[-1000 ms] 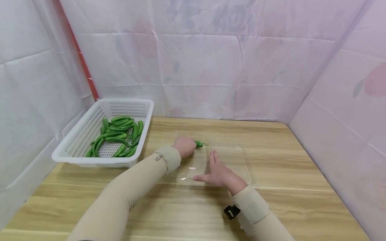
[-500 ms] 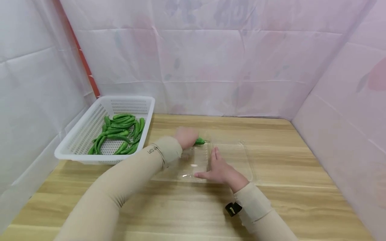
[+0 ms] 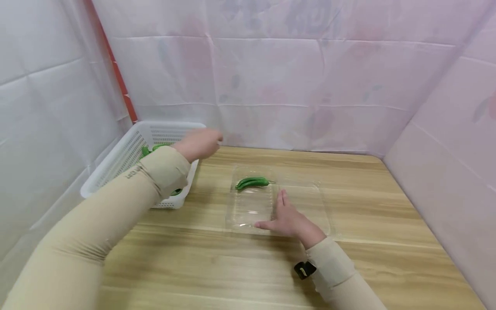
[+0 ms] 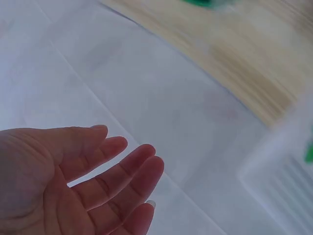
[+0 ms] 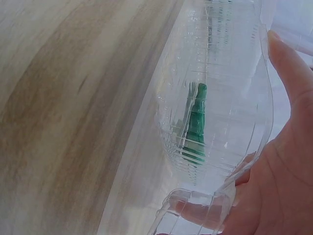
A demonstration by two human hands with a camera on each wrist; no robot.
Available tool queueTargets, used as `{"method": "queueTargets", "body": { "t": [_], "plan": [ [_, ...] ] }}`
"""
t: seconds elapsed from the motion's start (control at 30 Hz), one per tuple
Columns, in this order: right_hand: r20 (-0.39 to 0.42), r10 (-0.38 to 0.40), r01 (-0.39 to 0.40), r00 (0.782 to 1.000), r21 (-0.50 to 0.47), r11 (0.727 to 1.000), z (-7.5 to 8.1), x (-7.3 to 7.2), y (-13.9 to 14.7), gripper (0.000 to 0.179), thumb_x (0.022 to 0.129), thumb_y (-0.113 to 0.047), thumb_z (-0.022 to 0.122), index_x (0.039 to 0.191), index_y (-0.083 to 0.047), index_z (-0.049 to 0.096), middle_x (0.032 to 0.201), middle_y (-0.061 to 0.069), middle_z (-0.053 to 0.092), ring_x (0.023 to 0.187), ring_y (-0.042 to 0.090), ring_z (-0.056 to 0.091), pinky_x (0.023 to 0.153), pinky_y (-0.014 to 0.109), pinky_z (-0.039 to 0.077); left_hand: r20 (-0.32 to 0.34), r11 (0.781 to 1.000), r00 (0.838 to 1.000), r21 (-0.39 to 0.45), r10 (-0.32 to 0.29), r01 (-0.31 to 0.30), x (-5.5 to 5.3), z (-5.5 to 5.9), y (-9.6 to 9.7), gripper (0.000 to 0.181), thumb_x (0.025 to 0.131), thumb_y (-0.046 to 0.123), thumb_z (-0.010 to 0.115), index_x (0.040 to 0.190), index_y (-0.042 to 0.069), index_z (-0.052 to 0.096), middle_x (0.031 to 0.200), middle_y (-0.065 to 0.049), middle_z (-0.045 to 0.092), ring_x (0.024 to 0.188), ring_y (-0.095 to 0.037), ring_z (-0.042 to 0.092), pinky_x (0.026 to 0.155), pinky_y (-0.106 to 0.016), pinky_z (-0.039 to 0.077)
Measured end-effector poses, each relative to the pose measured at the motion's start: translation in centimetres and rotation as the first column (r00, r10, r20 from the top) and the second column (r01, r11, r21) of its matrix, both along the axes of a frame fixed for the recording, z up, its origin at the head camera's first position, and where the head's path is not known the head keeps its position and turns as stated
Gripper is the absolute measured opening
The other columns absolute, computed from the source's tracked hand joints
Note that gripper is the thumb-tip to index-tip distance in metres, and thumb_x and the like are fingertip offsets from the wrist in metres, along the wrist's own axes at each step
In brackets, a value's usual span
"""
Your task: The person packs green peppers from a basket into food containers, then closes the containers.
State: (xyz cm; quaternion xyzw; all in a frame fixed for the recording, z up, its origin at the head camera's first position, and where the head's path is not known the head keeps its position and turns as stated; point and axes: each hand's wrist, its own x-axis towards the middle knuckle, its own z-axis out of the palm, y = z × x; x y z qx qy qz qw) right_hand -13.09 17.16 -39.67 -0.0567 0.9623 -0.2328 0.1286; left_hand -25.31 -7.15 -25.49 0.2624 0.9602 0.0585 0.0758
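Observation:
Two long green chili peppers (image 3: 252, 183) lie side by side at the far end of the left half of a clear plastic clamshell box (image 3: 252, 211). My right hand (image 3: 292, 221) rests along the box's fold, thumb spread to its near edge, fingers straight. In the right wrist view, the thumb (image 5: 288, 63) touches the clear rim and a finger shows through the plastic. My left hand (image 3: 199, 143), blurred, is over the right rim of a white basket (image 3: 91, 185). The left wrist view shows its fingers (image 4: 132, 181) loosely bent, holding nothing.
More green chili peppers (image 3: 145, 150) lie in the basket, largely hidden by the left forearm. The box's flat lid half (image 3: 306, 206) lies opened to the right. White printed sheeting (image 3: 267, 86) walls the back and both sides of the wooden table (image 3: 217, 267).
The left hand let go of a green chili pepper in the box and moved left to the basket, uncovering the two peppers. The right hand has stayed on the box.

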Motion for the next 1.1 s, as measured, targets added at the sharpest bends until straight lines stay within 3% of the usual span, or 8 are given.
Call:
{"method": "queueTargets", "body": {
  "t": [0.27, 0.5, 0.7, 0.87, 1.1],
  "plan": [
    [-0.004, 0.010, -0.010, 1.000, 0.005, 1.000, -0.1, 0.1, 0.6, 0.126, 0.073, -0.065, 0.064, 0.142, 0.011, -0.008, 0.147, 0.031, -0.012, 0.134, 0.047, 0.010, 0.105, 0.052, 0.023, 0.033, 0.995, 0.994, -0.011, 0.104, -0.104, -1.6, -0.7, -6.1, 0.029, 0.095, 0.009, 0.047, 0.120, -0.002, 0.056, 0.117, -0.020, 0.058, 0.102, -0.031, 0.055, 0.085, -0.047, 0.044],
    [-0.002, 0.003, -0.003, 1.000, 0.006, 1.000, -0.1, 0.0, 1.0, 0.126, 0.073, -0.065, 0.065, 0.142, 0.011, -0.008, 0.147, 0.031, -0.011, 0.133, 0.048, 0.009, 0.105, 0.052, 0.022, -0.031, 0.979, 0.978, -0.001, 0.204, -0.205, -3.5, -2.3, -9.8, 0.020, 0.090, 0.008, 0.051, 0.102, -0.004, 0.062, 0.097, -0.018, 0.063, 0.082, -0.028, 0.055, 0.074, -0.046, 0.046],
    [-0.006, -0.005, 0.005, 1.000, -0.005, 1.000, -0.4, 0.2, 1.3, 0.126, 0.072, -0.064, 0.066, 0.141, 0.013, -0.006, 0.147, 0.032, -0.010, 0.134, 0.047, 0.007, 0.107, 0.051, 0.019, -0.083, 0.966, 0.963, 0.052, 0.257, -0.254, -5.2, -4.1, -11.9, 0.026, 0.090, 0.007, 0.049, 0.107, -0.007, 0.062, 0.105, -0.025, 0.061, 0.087, -0.034, 0.058, 0.074, -0.049, 0.046],
    [-0.007, -0.017, 0.017, 1.000, -0.013, 1.000, -0.3, 0.5, 1.4, 0.126, 0.072, -0.065, 0.065, 0.141, 0.013, -0.005, 0.147, 0.032, -0.009, 0.134, 0.047, 0.009, 0.106, 0.052, 0.020, -0.133, 0.973, 0.964, 0.036, 0.230, -0.228, -6.3, -5.0, -13.6, 0.021, 0.088, 0.007, 0.054, 0.100, -0.005, 0.066, 0.100, -0.023, 0.064, 0.081, -0.030, 0.060, 0.071, -0.049, 0.047],
    [-0.010, -0.028, 0.028, 1.000, -0.004, 1.000, -0.1, 1.0, 1.7, 0.126, 0.072, -0.066, 0.064, 0.141, 0.013, -0.005, 0.147, 0.032, -0.009, 0.133, 0.047, 0.010, 0.106, 0.052, 0.021, -0.007, 0.982, 0.985, -0.075, 0.171, -0.171, -7.0, -6.4, -15.0, 0.004, 0.078, 0.002, 0.061, 0.076, 0.000, 0.064, 0.076, -0.011, 0.062, 0.068, -0.023, 0.048, 0.063, -0.039, 0.043]
  ]
}}
